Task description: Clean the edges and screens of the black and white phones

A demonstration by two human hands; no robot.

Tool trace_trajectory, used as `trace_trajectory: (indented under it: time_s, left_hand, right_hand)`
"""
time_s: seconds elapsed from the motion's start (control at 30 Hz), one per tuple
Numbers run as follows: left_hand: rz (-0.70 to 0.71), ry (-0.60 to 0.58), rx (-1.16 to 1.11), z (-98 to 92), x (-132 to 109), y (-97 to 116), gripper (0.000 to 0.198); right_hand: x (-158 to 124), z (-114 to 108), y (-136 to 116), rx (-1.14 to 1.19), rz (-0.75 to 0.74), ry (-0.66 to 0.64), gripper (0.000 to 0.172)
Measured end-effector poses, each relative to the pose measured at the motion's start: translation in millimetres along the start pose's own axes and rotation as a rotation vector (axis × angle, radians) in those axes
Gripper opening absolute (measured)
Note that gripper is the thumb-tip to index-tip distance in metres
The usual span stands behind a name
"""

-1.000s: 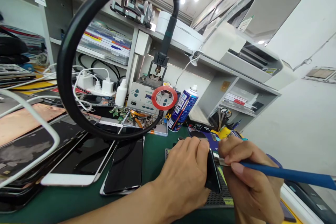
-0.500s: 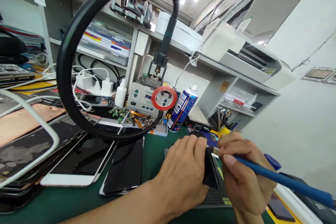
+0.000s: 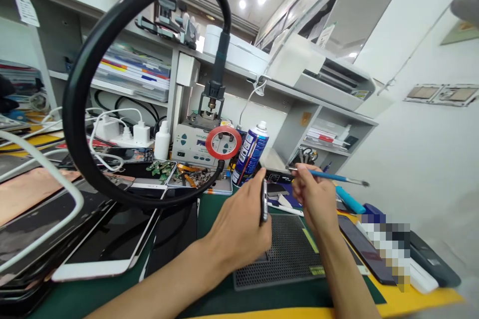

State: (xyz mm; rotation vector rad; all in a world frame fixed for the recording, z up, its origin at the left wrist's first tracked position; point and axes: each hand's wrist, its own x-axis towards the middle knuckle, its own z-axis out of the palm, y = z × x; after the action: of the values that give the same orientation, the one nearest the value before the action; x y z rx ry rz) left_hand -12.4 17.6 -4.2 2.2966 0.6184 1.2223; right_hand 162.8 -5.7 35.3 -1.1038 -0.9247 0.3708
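My left hand (image 3: pixel 239 219) is closed around a dark phone (image 3: pixel 265 203), held up on its edge so mostly its narrow metallic side shows. Under that hand lies a dark grey dotted mat (image 3: pixel 288 254) with yellow-green labels. My right hand (image 3: pixel 312 192) pinches a slim blue-handled brush (image 3: pixel 333 176), apart from the phone and to its right. One end of the brush points out to the right with a small dark tip; the other end, by my fingertips, is thin and metallic. A white stick-like tool (image 3: pixel 286 209) lies behind the mat.
Several phones and screens, among them a white-framed phone (image 3: pixel 108 239), lie at left. A thick black cable loop (image 3: pixel 71 104) rises before the grey station (image 3: pixel 194 142). A blue spray can (image 3: pixel 250 154) stands behind my left hand. At right lie a dark phone (image 3: pixel 368 249) and a light-blue handle (image 3: pixel 350 200).
My right hand has drawn the brush away from the phone, up and back, and its handle has swung round. The phone is turned more edge-on in my left hand. The view has shifted right.
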Motion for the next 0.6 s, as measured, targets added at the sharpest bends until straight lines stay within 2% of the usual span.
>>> trace_trajectory:
  time_s: [0.13,0.33,0.47,0.6]
  left_hand:
    - [-0.074,0.004,-0.089,-4.0,3.5,-7.6,0.065]
    - [-0.061,0.069,-0.147,-8.4,5.8,-4.9,0.051]
    - [-0.123,0.139,-0.211,-12.2,7.9,0.7,0.043]
    - [-0.269,0.105,-0.295,-16.8,9.7,2.0,0.045]
  right_hand:
    - [17.2,-11.2,17.0,-0.11,0.092,0.042,0.031]
    - [38.4,-34.6,39.6,-0.426,0.062,0.12,0.032]
    - [47.7,-45.5,50.2,-0.592,0.074,0.091,0.029]
    - [47.3,-44.1,51.5,-0.841,0.025,0.016,0.03]
